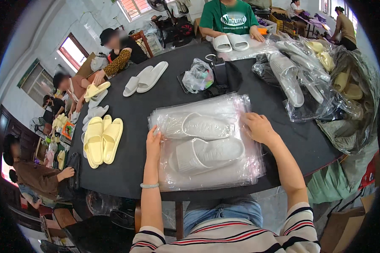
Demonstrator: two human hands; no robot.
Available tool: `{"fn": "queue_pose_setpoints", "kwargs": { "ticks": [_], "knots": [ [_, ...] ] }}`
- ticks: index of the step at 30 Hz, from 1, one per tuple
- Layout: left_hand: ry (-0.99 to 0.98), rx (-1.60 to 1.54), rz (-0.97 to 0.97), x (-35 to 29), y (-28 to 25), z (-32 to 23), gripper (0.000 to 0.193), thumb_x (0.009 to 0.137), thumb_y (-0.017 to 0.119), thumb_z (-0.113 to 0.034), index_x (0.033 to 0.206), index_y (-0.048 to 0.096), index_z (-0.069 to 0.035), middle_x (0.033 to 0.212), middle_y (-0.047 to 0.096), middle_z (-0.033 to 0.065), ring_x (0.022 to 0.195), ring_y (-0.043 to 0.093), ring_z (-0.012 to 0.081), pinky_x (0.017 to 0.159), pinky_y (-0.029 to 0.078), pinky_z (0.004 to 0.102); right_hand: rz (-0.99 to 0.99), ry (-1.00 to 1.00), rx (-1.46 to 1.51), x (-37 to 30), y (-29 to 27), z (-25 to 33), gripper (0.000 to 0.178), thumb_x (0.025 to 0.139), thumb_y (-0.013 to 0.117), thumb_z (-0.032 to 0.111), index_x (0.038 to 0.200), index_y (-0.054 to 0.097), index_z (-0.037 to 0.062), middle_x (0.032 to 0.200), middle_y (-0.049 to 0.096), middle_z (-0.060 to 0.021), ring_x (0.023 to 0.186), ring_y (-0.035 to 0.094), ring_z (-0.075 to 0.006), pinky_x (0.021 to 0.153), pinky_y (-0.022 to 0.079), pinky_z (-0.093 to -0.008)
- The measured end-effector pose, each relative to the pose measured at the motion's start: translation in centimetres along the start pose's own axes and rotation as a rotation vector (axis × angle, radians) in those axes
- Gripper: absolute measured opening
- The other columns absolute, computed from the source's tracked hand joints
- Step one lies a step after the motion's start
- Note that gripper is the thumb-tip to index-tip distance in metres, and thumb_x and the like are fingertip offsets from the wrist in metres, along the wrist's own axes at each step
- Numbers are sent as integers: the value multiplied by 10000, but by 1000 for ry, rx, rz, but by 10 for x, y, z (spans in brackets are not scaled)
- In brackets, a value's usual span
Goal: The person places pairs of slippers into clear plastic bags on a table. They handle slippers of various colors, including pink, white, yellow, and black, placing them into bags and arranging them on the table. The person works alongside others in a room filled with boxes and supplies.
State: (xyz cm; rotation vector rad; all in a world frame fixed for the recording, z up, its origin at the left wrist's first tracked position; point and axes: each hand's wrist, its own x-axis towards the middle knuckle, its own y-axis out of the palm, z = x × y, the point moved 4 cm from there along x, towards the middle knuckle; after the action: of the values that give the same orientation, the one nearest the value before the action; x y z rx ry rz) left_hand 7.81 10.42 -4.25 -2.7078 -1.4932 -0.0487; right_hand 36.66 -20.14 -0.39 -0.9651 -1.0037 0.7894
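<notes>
A pair of pale grey slippers (194, 154) lies sideways inside a clear plastic bag (166, 158) in front of me. Under it is a stack of flat clear bags (211, 181). My left hand (153, 145) is at the left edge of the bagged pair, its fingertips closed on the plastic; part of the grip is hidden. At the opposite side, my right hand (259, 127) has bent fingers pinching the bag's right edge near its upper corner. Both slippers sit with their soles down, one above the other in view.
Cream slippers (103, 141) and grey slippers (145, 78) stand on the black table (135, 177). Bagged slippers (287, 78) pile up at the right beside a large sack (354, 122). A crumpled bag (198, 76) and black device (219, 69) lie ahead. Co-workers sit around the table.
</notes>
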Motion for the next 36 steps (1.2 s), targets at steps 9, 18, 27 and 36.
{"fn": "queue_pose_setpoints", "kwargs": {
  "ticks": [9,18,27,36],
  "knots": [
    [41,115,-7,4,2,2,429,948,567,-128,1357,463,-49,838,621,12,740,548,72,679,439,225,146,-481,363,17,-4,55,548,826,717,330,1278,568,58,1340,524,-175,1208,511,-370,1024,393,-471],
    [154,198,37,9,-3,13,437,954,557,-111,1367,433,-46,980,678,113,793,612,118,703,482,255,38,-608,282,70,39,142,538,852,643,318,1304,490,70,1328,507,-155,1246,463,-326,1062,342,-447],
    [115,138,-14,1,-8,8,419,965,514,-61,1375,431,-84,690,571,11,596,496,72,565,409,236,107,-320,205,40,9,117,247,861,625,227,1060,582,87,960,639,-107,926,629,-324,735,526,-434],
    [85,115,26,-4,4,-7,403,975,479,-52,1376,440,-77,644,503,-6,563,460,68,532,382,221,188,-35,20,-35,-51,20,207,827,613,86,1034,624,90,756,645,-160,732,648,-367,649,507,-446]
  ]
}}
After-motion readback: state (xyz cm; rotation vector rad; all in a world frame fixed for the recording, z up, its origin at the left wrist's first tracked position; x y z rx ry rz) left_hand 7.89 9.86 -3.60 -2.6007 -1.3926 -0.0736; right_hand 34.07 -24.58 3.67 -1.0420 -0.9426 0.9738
